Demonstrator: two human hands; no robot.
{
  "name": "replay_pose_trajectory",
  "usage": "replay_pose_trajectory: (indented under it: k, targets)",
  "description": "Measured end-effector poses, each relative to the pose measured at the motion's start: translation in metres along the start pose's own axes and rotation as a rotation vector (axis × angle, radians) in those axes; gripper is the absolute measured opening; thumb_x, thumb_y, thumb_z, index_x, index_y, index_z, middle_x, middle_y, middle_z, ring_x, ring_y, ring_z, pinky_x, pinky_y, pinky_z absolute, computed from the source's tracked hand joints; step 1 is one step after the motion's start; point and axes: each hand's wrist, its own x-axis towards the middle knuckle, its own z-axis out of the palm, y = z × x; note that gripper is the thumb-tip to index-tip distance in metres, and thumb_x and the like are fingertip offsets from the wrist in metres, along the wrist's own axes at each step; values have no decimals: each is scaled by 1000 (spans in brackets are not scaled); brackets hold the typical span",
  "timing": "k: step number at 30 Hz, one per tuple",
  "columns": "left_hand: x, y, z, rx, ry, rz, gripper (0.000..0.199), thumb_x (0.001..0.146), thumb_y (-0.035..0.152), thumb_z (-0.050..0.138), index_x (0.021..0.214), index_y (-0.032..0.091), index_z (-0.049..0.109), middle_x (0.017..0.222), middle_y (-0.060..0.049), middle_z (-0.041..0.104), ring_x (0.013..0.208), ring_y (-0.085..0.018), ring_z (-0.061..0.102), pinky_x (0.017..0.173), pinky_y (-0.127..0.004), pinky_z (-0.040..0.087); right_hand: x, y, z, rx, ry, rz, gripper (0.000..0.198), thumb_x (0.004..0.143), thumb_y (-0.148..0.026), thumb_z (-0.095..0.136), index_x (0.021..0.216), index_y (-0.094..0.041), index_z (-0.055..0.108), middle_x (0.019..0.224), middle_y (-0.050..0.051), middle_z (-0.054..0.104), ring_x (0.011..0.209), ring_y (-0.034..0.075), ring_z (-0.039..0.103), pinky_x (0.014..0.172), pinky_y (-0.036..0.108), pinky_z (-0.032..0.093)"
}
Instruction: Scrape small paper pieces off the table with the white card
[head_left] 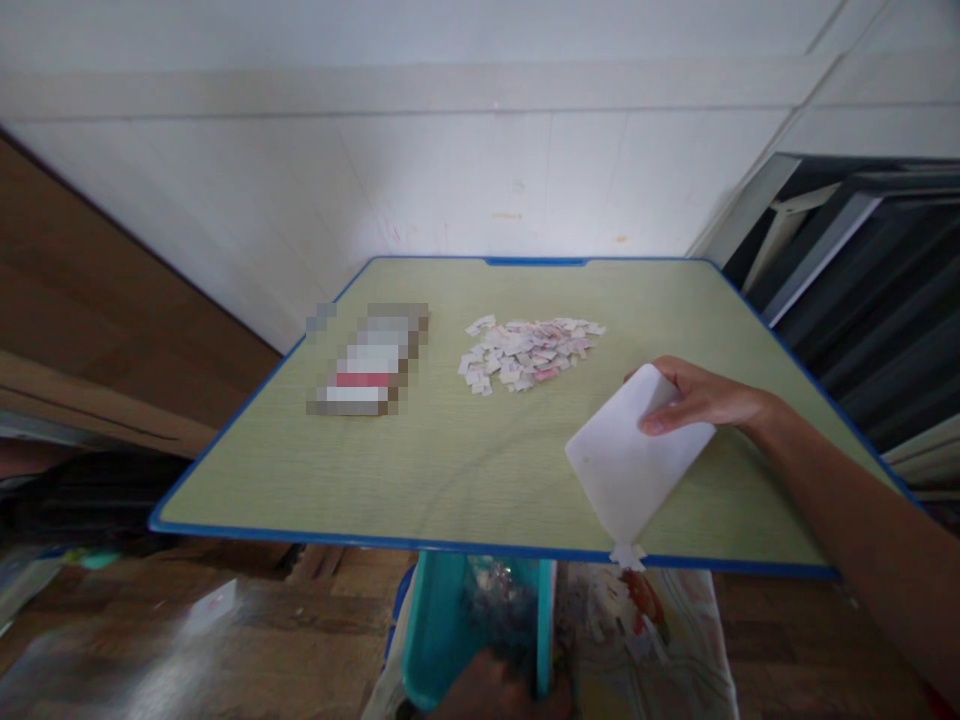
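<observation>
The right hand (679, 397) pinched the white card (611, 450) by the counter's (360, 480) front edge, where one push could have spilled paper bits (628, 556) onto the cloth (694, 670), but the left hand's (487, 688) grip I couldn't tell.

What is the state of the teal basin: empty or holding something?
Not empty: a blurred, glinting mass lies inside the teal basin. Whether it is full, I cannot tell.
</observation>
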Motion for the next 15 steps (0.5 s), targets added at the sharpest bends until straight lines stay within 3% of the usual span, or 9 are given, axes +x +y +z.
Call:
replay_pose_trajectory:
  k: [7,15]
  targets:
    - [2,1,-6,-6,-60,-24,23,76,17,47,99,19,46,47,6,54,34,-11,44,31,-21,25,-3,9,-4,80,-9,-29,28,52,-20,69,78,-14,60,66,-2,62,52,10,55,43,16,42]
    - [0,1,0,-11,8,2,20,76,16,46,96,17,48,47,6,52,31,-11,42,30,-22,24,-14,21,-36,129,406,-119,23,57,-20,67,79,-15,60,70,0,63,53,11,56,46,18,44]
